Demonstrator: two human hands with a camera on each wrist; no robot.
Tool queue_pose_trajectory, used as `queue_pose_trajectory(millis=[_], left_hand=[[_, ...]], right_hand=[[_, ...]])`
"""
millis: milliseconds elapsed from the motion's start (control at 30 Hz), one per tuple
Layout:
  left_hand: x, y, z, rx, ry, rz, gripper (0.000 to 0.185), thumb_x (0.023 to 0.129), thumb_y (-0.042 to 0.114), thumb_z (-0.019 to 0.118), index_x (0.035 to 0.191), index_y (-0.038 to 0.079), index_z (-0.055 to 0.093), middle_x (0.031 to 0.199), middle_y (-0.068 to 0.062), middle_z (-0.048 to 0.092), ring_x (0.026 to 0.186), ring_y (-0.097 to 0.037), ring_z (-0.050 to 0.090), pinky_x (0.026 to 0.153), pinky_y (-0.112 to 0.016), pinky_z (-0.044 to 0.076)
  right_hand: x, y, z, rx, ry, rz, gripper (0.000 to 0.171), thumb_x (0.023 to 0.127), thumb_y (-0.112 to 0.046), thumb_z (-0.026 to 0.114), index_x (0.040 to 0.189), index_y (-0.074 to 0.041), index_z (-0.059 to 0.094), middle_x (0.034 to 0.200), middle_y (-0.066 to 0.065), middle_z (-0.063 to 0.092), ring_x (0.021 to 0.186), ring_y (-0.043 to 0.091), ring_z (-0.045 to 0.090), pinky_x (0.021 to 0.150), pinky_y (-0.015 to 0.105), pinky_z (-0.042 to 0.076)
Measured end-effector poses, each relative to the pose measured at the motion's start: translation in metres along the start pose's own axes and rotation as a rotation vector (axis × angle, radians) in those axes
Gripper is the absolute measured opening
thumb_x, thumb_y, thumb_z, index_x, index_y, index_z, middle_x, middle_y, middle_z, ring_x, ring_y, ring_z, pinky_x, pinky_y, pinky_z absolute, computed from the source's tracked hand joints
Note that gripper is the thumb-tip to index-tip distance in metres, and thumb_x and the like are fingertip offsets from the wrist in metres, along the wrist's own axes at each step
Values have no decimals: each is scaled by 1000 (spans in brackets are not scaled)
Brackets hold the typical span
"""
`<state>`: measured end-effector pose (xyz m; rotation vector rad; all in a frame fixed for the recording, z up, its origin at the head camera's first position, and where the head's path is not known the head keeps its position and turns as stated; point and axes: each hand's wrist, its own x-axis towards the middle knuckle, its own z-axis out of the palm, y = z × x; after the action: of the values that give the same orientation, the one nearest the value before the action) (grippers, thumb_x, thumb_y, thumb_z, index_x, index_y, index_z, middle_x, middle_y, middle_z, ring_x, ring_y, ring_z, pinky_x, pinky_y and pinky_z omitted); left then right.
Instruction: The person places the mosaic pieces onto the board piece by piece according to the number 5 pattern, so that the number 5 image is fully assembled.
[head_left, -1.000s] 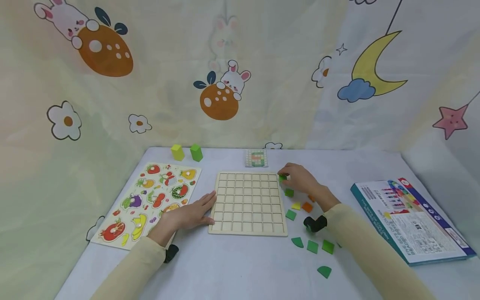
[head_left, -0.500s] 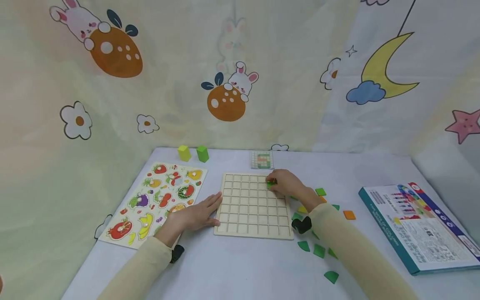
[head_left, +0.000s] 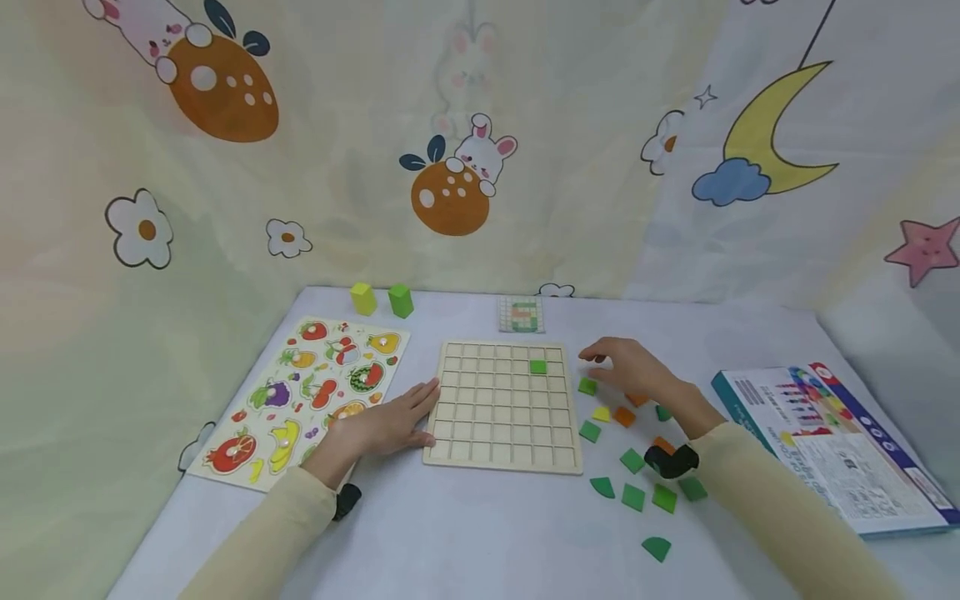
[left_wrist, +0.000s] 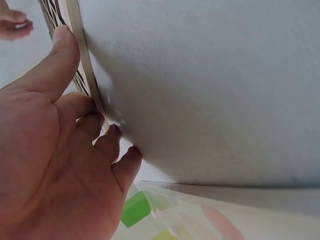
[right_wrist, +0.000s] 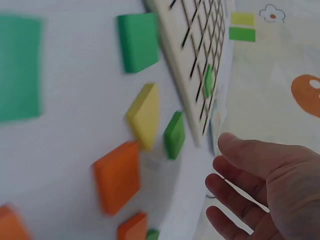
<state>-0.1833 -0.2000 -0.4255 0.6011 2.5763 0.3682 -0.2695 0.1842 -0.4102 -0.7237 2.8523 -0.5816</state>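
Observation:
A wooden grid board (head_left: 501,408) lies flat on the table. One light green square tile (head_left: 537,367) sits in a cell of its second row, toward the right. My left hand (head_left: 393,423) rests with extended fingers against the board's left edge; the left wrist view shows the thumb and fingers along that edge. Off the board's upper right side hovers my right hand (head_left: 630,367), holding nothing, its fingers loosely bent. Just below its fingertips lies a green tile (head_left: 587,386). Nearby are a yellow tile (head_left: 602,413) and an orange tile (head_left: 624,417).
Several green squares and quarter-round pieces (head_left: 656,548) are scattered right of the board. A pattern card (head_left: 521,315) lies behind it. Left is a fruit puzzle board (head_left: 300,400); behind stand a yellow block (head_left: 363,298) and a green block (head_left: 401,301). A flat box (head_left: 832,450) lies far right.
My right hand carried the light green tile from the right onto the board, let go of it in a cell, and moved back right. My left hand has stayed at the board's edge.

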Motion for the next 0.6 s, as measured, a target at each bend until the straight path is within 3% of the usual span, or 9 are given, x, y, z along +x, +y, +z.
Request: queue_pose_trajectory(millis=[200,367,600], left_hand=[[-2,-3,-1,-1,4,6,83,95,45,54,157,10,10,165,-4,0,153,-26,4,121,-45,22],[-1,-4,1,2,3,8,84,95,47,54,157,12,9,165,-3,0,153,-26,3,120,-45,22],[-1,-1,1,-6,13,16,83,95,45,55,157,11,10,165,-4,1,152,-27,5,120,-46,23]], right_hand=[[-9,10,11,13,-62,12,38,88,-19,71,123,-4,65,116,10,67,102,24,60,90,43,51],[-7,8,24,-14,-34,-50,39,84,-18,75,120,-3,67,110,8,67,96,21,61,87,40,52],[-5,1,22,-32,-18,1,37,86,-11,72,121,-3,66,110,8,67,95,21,60,87,40,53]])
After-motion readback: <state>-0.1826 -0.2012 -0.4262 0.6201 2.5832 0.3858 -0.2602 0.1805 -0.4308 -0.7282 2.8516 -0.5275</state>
